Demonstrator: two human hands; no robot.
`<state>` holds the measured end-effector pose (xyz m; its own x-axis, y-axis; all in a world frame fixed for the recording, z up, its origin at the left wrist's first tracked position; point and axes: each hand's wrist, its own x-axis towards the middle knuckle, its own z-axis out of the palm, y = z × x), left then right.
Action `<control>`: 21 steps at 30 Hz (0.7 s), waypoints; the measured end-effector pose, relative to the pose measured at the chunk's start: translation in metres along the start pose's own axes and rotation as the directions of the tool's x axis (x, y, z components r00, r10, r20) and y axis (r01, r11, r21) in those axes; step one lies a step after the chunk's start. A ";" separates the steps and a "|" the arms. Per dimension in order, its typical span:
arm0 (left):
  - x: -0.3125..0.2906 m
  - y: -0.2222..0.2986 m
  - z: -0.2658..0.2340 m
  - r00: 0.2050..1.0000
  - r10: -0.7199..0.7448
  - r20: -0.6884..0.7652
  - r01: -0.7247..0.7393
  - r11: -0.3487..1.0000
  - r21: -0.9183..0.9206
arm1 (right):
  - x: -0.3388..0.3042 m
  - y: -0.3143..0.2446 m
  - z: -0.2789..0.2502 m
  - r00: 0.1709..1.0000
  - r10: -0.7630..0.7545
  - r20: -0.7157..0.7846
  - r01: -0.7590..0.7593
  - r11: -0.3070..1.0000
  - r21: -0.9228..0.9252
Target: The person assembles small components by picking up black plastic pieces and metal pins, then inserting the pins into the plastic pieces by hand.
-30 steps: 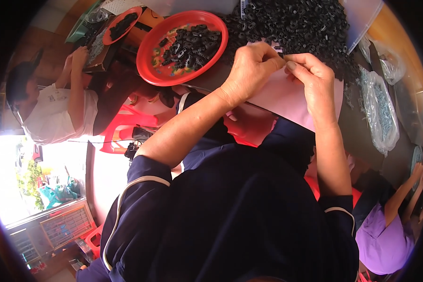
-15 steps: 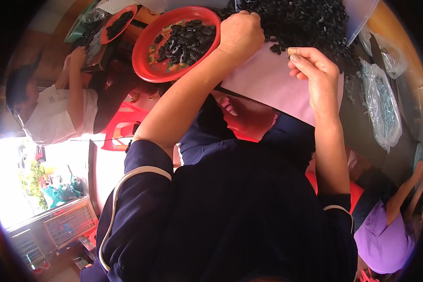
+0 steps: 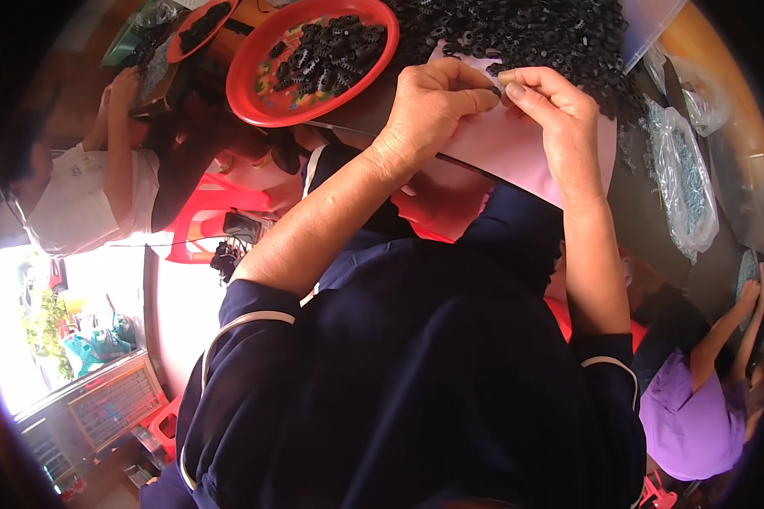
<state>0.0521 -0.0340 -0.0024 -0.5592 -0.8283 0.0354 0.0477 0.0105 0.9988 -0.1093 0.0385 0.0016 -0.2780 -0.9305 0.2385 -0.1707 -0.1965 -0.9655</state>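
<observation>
Over the pink sheet (image 3: pixel 501 148) my two hands meet, fingertips almost touching. My left hand (image 3: pixel 433 106) is closed in a pinch on a small black plastic part (image 3: pixel 495 91), mostly hidden by the thumb and fingers. Thumb and forefinger of my right hand (image 3: pixel 560 114) are pressed together beside it; whatever they grip is too small to make out. Just beyond the hands spreads a big heap of small black plastic parts (image 3: pixel 526 30). To the left, a red basin (image 3: pixel 240 81) with a patterned bottom holds black toothed pieces (image 3: pixel 331 55).
Clear plastic bags of small pale pieces (image 3: pixel 692 182) lie on the dark table at right. A person in white (image 3: pixel 85 195) works at far left near another red dish (image 3: pixel 178 47). Someone in purple (image 3: pixel 696 416) sits at lower right. A red stool (image 3: pixel 208 212) stands at left.
My left hand has come back from the heap toward my right hand, and a small black part now shows at its fingertips. My right hand stays pinched and has shifted slightly left.
</observation>
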 end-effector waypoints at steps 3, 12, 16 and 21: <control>-0.006 0.000 -0.004 0.997 -0.075 0.036 0.077 0.996 -0.042 | -0.003 -0.003 0.004 1.000 -0.007 0.007 0.007 1.000 -0.009; -0.017 -0.005 -0.010 0.998 -0.037 0.043 0.038 0.998 -0.040 | -0.007 -0.012 0.012 0.999 0.024 0.029 -0.022 0.998 -0.060; -0.022 -0.002 -0.012 0.998 -0.057 0.040 0.059 0.996 -0.064 | -0.011 -0.017 0.017 0.999 0.018 0.039 -0.016 0.998 -0.057; -0.028 0.003 -0.016 0.995 -0.066 0.077 0.072 0.994 -0.082 | -0.011 -0.016 0.017 0.997 -0.058 0.048 0.065 0.985 -0.158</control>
<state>0.0815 -0.0195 -0.0012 -0.6228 -0.7819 -0.0283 0.0748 -0.0955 0.9926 -0.0872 0.0471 0.0130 -0.2220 -0.9312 0.2890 -0.3355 -0.2053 -0.9194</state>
